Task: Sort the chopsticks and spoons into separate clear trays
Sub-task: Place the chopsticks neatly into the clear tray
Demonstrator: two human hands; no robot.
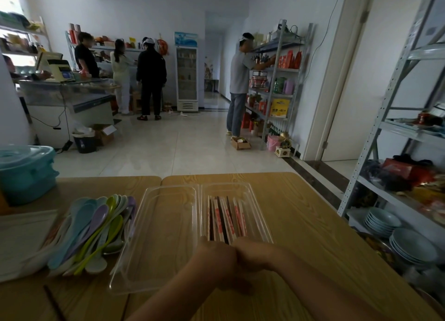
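Note:
Two clear trays lie side by side on the wooden table. The left tray holds nothing. The right tray holds several chopsticks, some dark and some in red-printed paper sleeves. My left hand and my right hand touch each other at this tray's near end. Both are curled over the chopsticks' near tips, which they hide. A heap of pastel plastic spoons rests on a white sheet left of the trays. One dark chopstick lies loose near the table's front left.
A teal lidded box stands at the table's far left corner. Stacked plates and a metal shelf are on the right. Several people stand at shelves and a counter across the tiled floor.

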